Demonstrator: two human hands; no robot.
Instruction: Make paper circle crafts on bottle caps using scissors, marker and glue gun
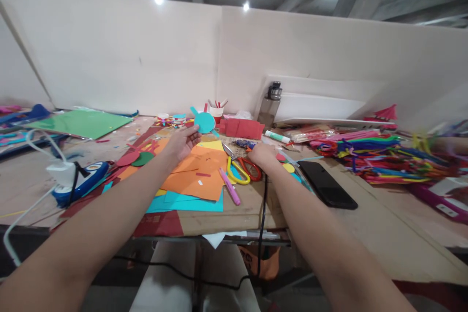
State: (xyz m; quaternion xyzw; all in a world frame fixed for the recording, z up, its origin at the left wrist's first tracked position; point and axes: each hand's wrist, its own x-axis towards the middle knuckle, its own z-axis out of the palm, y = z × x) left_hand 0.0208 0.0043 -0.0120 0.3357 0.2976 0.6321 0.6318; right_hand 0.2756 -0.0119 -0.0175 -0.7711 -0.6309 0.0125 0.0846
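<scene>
My left hand (183, 142) holds up a teal paper cutout (203, 121), a disc with two narrow strips sticking out, pinched by its lower edge above the orange sheets. My right hand (263, 154) rests knuckles-up on the table, fingers curled; whether it holds anything is hidden. It lies just behind the red-handled scissors (251, 167) and the yellow-handled scissors (237, 173). A pink marker (230, 186) lies on the orange paper (199, 175), which covers blue sheets (183, 203).
A black phone (326, 184) lies right of my right arm. Coloured pipe cleaners (376, 153) are heaped at the right. A glue stick (277, 136), red paper box (241, 128), bottle (271, 103) and cup of pens (216, 110) stand behind. Green sheet (82, 123) and stapler (82, 181) at left.
</scene>
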